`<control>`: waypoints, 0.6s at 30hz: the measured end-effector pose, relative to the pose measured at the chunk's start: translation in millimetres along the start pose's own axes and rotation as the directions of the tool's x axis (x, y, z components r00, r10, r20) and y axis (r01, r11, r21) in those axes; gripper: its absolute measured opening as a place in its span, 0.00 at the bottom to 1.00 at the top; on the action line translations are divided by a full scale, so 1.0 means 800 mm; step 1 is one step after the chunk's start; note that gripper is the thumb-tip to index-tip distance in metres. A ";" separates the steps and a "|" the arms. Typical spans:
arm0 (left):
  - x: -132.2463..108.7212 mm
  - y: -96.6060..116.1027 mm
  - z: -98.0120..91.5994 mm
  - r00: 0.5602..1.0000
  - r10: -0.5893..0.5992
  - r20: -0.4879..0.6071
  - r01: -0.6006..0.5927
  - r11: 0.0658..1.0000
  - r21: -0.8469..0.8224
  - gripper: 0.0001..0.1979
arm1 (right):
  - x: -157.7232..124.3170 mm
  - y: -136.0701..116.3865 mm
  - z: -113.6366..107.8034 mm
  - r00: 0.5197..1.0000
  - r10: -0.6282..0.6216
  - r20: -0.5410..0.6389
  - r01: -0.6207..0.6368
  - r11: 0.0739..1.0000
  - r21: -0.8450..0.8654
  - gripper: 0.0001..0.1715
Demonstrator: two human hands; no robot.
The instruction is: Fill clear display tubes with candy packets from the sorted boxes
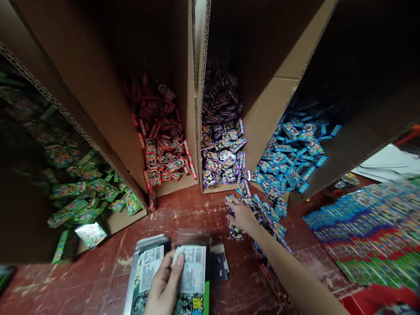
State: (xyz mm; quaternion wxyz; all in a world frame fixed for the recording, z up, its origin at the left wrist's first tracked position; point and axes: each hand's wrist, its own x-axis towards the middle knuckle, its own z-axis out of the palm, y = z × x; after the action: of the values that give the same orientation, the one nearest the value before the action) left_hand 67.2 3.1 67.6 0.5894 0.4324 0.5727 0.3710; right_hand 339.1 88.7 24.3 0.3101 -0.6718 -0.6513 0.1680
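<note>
My left hand [167,278] is closed on a printed plastic pack [193,269], thumb pressed on its white label. A clear flap sticks out at the pack's top, and green print shows at the bottom. Under and beside that hand lie more such packs [139,271] in a stack. My right hand [242,213] reaches over small purple boxes [235,232] on the floor, fingers apart and bent down at them. No box shows clearly lifted in it. Small blue boxes [277,227] lie mixed in beside its wrist.
Cardboard cartons on their sides hold heaps of small green [95,183], red [164,153], purple [223,153] and blue boxes [295,148]. Filled packs in coloured rows [370,223] lie at right, near white sheets [390,162]. The floor [65,288] is worn red.
</note>
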 end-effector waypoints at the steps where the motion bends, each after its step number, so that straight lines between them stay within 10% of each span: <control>1: 0.000 0.002 0.001 1.000 0.005 0.019 -0.004 0.999 -0.032 0.23 | 0.001 0.006 -0.001 1.000 -0.026 -0.010 0.026 0.999 0.029 0.10; 9: 0.004 0.005 0.003 0.996 0.079 -0.031 -0.082 0.991 -0.105 0.18 | -0.008 0.008 -0.003 0.982 -0.169 -0.087 0.187 0.940 0.285 0.09; 18: 0.002 -0.005 -0.014 0.995 0.098 0.018 -0.096 0.991 -0.092 0.16 | -0.014 0.008 0.034 0.950 -0.265 0.164 0.273 0.962 -0.028 0.24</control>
State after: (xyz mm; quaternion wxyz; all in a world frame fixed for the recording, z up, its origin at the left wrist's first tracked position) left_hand 55.8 4.2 63.9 0.5961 0.4367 0.5267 0.4201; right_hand 325.8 83.5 -1.9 0.2604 -0.5689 -0.7634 0.1606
